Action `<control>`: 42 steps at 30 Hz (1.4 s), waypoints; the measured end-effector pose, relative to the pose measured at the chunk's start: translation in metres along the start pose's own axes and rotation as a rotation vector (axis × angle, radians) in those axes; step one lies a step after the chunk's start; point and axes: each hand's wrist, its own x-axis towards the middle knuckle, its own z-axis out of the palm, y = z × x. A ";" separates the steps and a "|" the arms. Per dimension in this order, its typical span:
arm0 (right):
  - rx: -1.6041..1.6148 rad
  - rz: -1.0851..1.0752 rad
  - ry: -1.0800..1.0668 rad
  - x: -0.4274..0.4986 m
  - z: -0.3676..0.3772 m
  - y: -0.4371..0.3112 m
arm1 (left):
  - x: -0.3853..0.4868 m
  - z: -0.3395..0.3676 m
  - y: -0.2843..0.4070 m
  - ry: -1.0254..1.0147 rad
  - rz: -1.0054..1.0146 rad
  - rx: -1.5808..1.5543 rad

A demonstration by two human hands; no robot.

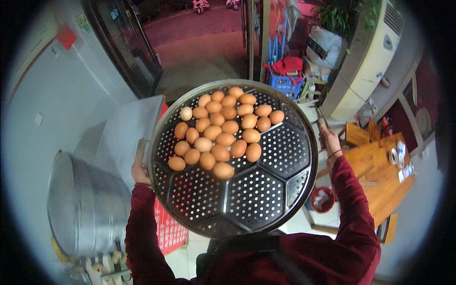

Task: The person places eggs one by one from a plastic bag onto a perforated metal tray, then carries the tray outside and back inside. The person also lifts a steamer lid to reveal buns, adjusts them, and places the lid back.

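A large round metal steamer tray (pixel 256 192) with a perforated bottom is held out before my body. Several brown eggs (pixel 212 132) lie across its far and left parts, and a paler egg (pixel 186 113) rests near the left rim. My left hand (pixel 140 171) grips the tray's left side by a handle (pixel 141 150); the tray hides some of its fingers. At the right, my right hand (pixel 331 142) is closed around another handle (pixel 321 123) beside the rim. The near right part of the tray shows bare perforated panels.
Ahead lies a doorway (pixel 203 53) with a dark glass door (pixel 124 46) at its left. A tall metal steamer drum (pixel 89 203) stands left. Wooden tables (pixel 384 178), a red waste bin (pixel 322 200), a blue crate (pixel 285 83) and a floor-standing air conditioner (pixel 370 57) are right.
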 end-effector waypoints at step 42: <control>-0.302 -0.808 -0.426 0.172 -0.117 0.168 | -0.304 -0.049 -0.157 0.029 0.220 -0.335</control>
